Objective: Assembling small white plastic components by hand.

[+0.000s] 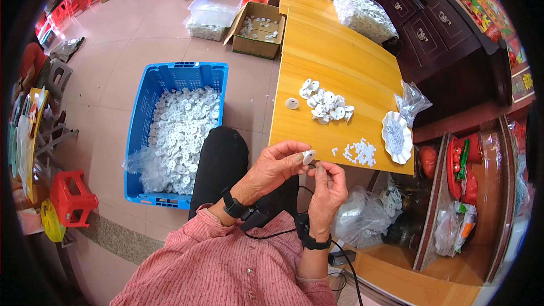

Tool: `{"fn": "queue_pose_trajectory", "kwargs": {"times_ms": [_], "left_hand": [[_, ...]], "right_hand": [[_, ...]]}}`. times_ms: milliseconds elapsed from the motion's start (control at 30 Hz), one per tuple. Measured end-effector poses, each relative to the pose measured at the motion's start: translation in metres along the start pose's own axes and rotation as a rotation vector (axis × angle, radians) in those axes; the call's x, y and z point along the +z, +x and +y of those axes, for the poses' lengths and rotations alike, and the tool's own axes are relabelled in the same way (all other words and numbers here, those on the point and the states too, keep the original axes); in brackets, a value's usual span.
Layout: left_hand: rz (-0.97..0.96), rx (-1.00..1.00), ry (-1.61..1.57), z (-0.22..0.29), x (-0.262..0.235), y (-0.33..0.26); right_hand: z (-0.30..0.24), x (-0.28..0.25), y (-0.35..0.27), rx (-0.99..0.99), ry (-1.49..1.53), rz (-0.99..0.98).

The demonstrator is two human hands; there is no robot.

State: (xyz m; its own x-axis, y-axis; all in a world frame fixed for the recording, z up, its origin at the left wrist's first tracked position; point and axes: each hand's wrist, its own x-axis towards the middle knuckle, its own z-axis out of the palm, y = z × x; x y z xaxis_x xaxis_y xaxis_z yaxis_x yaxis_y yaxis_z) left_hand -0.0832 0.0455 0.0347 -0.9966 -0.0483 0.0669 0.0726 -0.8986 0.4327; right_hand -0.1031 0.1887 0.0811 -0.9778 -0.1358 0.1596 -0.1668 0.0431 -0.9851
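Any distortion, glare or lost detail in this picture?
Head view: black corners, edges bowing near the rim; highlights on clear bags; dark cabinet nearly black low down; white disc in the left hand visible, detail by the right hand too small to tell.

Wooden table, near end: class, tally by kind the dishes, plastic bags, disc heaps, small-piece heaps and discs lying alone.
Scalloped dish: 1
Plastic bag: 1
Disc heap: 1
Small-piece heap: 1
Lone disc: 1
Total: 5

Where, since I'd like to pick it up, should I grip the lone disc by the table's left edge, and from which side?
Probably pinch the lone disc by opposite edges, coming from its left: it looks flat and round, and the disc pile sits to its right.
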Motion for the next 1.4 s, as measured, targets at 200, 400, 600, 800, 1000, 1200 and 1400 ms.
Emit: {"fn": "queue_pose_trajectory", "kwargs": {"times_ms": [200,400,600,800,1000,1200,1400], "left_hand": [[0.030,0.017,-0.107,0.009,-0.011,-0.005],[0.027,-0.010,-0.226,0.004,-0.014,-0.010],[0.008,-0.013,-0.176,0.002,-0.017,-0.012],[0.022,-0.003,-0.150,0.005,-0.011,-0.015],[0.024,0.012,-0.109,0.005,-0.014,-0.018],[0.026,0.029,-0.027,0.006,-0.017,-0.020],[0.077,0.035,0.143,0.011,-0.016,-0.025]], "right_hand": [[0.004,0.000,0.009,-0.029,0.002,0.027],[-0.010,0.010,0.002,-0.038,-0.046,-0.045],[-0.013,0.017,0.001,0.028,0.079,-0.087],[-0.010,0.019,0.000,0.068,0.058,-0.092],[-0.011,0.019,-0.001,0.053,0.010,-0.089],[-0.009,0.019,-0.001,0.018,-0.033,-0.131],[-0.009,0.018,-0.001,0.009,-0.103,-0.143]]}}
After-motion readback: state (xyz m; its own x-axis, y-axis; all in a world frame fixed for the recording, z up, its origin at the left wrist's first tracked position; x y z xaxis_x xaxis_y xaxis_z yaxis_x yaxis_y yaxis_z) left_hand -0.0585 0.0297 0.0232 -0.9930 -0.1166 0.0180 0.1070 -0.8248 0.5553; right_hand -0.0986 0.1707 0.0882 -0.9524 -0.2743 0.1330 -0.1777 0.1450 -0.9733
